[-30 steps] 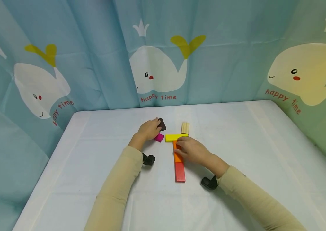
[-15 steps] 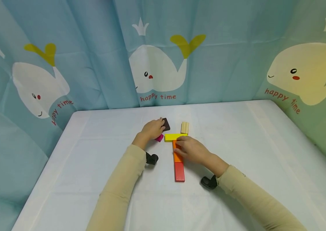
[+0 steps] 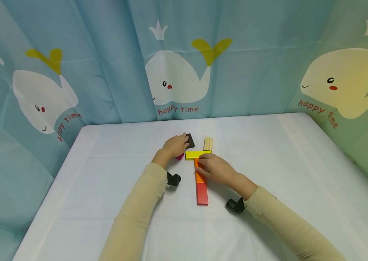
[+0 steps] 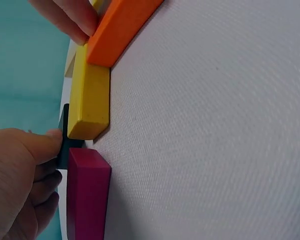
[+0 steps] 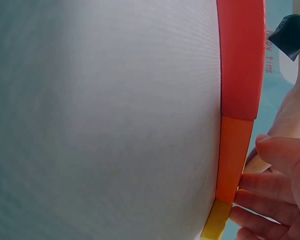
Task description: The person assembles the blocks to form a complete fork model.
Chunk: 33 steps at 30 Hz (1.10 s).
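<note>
My left hand point(image 3: 175, 145) pinches a dark brown block point(image 3: 190, 141) at the back of the table; in the left wrist view the thumb lies on the block point(image 4: 67, 147) and the other fingers curl behind it. Just in front lies a magenta block point(image 4: 87, 195), partly covered by that hand in the head view. A yellow block point(image 3: 191, 156) lies crosswise at the far end of an orange block point(image 3: 199, 177), with a red block point(image 3: 202, 194) joined on nearer me. My right hand point(image 3: 219, 169) touches the orange and yellow blocks with loosely extended fingers.
A ridged pale wooden block point(image 3: 208, 143) stands behind the yellow block's right end. Black wrist-worn devices point(image 3: 174, 179) hang under both sleeves. The white-covered table point(image 3: 285, 163) is backed by a blue curtain point(image 3: 112, 72) with whale prints.
My left hand has slid the dark brown block to the right, nearer the pale wooden block, and now covers more of the magenta one. The right hand has stayed in place.
</note>
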Tool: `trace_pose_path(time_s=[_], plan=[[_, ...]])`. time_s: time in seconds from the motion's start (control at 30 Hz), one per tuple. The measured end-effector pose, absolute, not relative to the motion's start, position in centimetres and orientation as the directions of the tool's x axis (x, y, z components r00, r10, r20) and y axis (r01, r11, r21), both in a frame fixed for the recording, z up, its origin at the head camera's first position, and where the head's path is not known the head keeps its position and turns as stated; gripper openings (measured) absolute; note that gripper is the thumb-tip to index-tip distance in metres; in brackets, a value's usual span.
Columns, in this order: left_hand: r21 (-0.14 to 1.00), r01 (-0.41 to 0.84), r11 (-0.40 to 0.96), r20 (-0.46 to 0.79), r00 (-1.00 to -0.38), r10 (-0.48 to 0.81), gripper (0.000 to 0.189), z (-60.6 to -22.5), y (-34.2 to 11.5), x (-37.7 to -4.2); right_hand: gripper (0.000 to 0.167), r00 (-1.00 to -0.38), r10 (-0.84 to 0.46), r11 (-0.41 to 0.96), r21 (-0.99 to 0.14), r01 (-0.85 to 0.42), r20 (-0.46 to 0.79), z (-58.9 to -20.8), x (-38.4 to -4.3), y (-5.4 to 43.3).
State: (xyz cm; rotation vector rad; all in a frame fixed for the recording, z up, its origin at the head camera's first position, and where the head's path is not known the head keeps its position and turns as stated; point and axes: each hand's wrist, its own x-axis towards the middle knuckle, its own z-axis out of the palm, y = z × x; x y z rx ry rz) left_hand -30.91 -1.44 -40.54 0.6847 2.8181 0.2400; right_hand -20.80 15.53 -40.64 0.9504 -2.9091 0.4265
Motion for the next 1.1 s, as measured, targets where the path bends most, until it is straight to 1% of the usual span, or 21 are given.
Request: trace_pose_path(time_s=[0.2, 0.37, 0.7, 1.1], plan=[[0.216, 0.423, 0.88, -0.197, -0.864, 0.464, 0.05, -40.4, -0.9, -30.7, 0.034, -0.811, -0.567, 0.775, -0.242, -0.584, 0.14, -40.7, -20.8, 15.5], [0.209, 0.416, 0.885, -0.202, -0.867, 0.455, 0.049, -40.4, -0.6, -30.6, 0.037, -0.809, -0.57, 0.775, -0.233, -0.588, 0.144, -40.8, -20.9, 15.6], [0.206, 0.435, 0.877, -0.196, -0.859, 0.472, 0.049, -40.4, -0.4, -30.5, 0.039, -0.805, -0.576, 0.774, -0.223, -0.593, 0.143, -40.9, -20.9, 15.6], [0.234, 0.447, 0.863, -0.198, -0.848, 0.492, 0.05, -40.5, 0.0, -30.5, 0.039, -0.803, -0.58, 0.77, -0.23, -0.595, 0.135, -40.8, -20.9, 15.6]])
